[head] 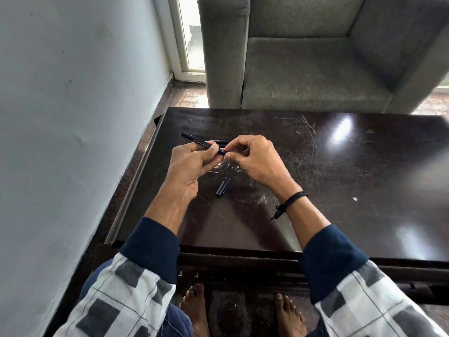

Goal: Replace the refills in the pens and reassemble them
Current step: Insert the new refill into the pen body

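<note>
My left hand [192, 164] grips a dark blue pen barrel [194, 140] with white lettering, its far end pointing up and to the left. My right hand [255, 156] pinches the barrel's near end at the tip section, fingers curled; what lies inside the fingers is hidden. A dark pen cap [223, 187] lies on the table just below the hands. Another dark pen [220, 142] lies on the table behind the hands, mostly hidden by them.
The dark, scratched wooden table [340, 190] has glare spots on its right side. A grey armchair [315, 57] stands behind it and a white wall [73, 93] rises close on the left. My bare feet are under the table's front edge.
</note>
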